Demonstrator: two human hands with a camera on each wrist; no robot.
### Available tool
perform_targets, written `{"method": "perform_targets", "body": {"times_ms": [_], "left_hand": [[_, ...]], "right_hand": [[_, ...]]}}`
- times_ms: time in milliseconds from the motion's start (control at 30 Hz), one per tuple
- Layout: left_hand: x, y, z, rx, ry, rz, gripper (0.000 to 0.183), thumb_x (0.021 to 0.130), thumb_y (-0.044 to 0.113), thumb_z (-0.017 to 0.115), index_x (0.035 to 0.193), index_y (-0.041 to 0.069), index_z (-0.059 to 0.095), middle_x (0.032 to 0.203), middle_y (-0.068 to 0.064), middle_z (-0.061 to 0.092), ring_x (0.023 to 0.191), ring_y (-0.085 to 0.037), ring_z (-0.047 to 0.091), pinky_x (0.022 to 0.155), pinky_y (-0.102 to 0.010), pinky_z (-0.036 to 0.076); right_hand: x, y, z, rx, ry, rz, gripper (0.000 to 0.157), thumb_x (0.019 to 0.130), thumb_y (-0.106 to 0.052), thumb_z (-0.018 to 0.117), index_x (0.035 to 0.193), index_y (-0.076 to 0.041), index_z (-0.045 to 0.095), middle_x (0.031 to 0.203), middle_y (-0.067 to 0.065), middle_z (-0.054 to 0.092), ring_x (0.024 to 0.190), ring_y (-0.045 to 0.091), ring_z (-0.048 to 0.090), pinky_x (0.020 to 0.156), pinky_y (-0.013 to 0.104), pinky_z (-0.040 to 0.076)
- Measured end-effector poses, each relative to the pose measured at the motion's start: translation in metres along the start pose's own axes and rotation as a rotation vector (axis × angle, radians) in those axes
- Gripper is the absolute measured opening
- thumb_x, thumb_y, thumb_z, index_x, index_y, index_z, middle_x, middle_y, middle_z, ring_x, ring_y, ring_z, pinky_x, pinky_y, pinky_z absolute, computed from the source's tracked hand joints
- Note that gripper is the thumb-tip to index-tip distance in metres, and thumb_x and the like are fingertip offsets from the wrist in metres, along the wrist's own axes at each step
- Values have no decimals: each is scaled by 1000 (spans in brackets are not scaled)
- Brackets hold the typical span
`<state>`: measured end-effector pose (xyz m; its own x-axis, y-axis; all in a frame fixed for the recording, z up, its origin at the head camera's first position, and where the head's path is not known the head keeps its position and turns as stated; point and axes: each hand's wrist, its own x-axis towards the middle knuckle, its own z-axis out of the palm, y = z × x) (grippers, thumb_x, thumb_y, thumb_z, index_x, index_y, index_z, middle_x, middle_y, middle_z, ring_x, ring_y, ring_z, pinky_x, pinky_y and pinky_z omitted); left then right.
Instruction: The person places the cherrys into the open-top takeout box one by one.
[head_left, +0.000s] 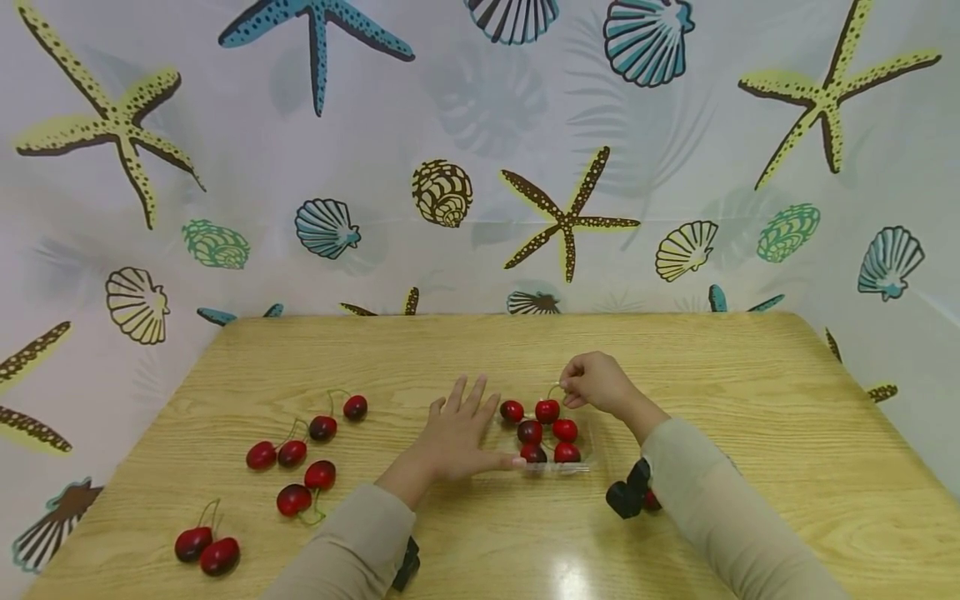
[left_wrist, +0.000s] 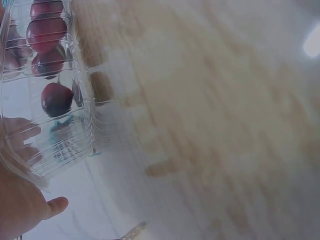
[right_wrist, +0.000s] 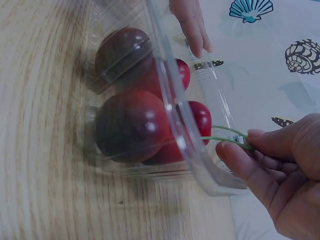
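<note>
A clear plastic container [head_left: 585,446] holds several dark red cherries [head_left: 566,430]. At its back right corner, my right hand [head_left: 600,383] pinches green stems [right_wrist: 227,140] between thumb and forefinger. In the head view, one stem leads down to a cherry [head_left: 547,410] at the back of the container. My left hand [head_left: 461,433] lies along the container's left side with its fingers spread, the thumb reaching over the front edge. Through the clear wall in the left wrist view, cherries [left_wrist: 56,99] and part of a hand show.
On the left of the wooden table [head_left: 465,550] lie several cherries with stems, among them a pair [head_left: 220,556] near the front and a single one [head_left: 356,407] farther back. Another cherry [head_left: 652,501] is partly hidden by my right sleeve. A patterned cloth [head_left: 390,125] hangs behind.
</note>
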<state>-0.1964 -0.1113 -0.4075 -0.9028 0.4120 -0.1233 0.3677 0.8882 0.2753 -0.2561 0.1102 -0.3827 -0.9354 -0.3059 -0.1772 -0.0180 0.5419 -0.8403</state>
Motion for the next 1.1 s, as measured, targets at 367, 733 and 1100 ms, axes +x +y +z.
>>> {"method": "perform_targets", "body": {"times_ms": [367, 733, 1100], "left_hand": [[0, 0, 1, 3, -1, 7, 98, 74, 75, 47, 146, 11, 24, 154, -11, 4, 140, -35, -4, 106, -58, 11], [1, 0, 2, 6, -1, 5, 99, 74, 76, 46, 146, 11, 24, 154, -12, 4, 140, -34, -4, 106, -58, 11], [-1, 0, 1, 7, 15, 11, 97, 75, 73, 48, 146, 11, 24, 154, -11, 5, 140, -35, -3, 106, -59, 12]], "right_hand": [[-3, -3, -4, -55, 12, -22, 13, 89, 4, 52, 93, 14, 58, 83, 21, 60, 63, 13, 63, 68, 36, 54], [-9, 2, -15, -34, 9, -38, 14, 90, 1, 51, 95, 12, 58, 87, 21, 61, 73, 22, 66, 72, 38, 54], [-18, 11, -26, 24, -14, -60, 20, 92, -2, 50, 101, 15, 56, 95, 27, 60, 74, 16, 64, 73, 37, 53]]}}
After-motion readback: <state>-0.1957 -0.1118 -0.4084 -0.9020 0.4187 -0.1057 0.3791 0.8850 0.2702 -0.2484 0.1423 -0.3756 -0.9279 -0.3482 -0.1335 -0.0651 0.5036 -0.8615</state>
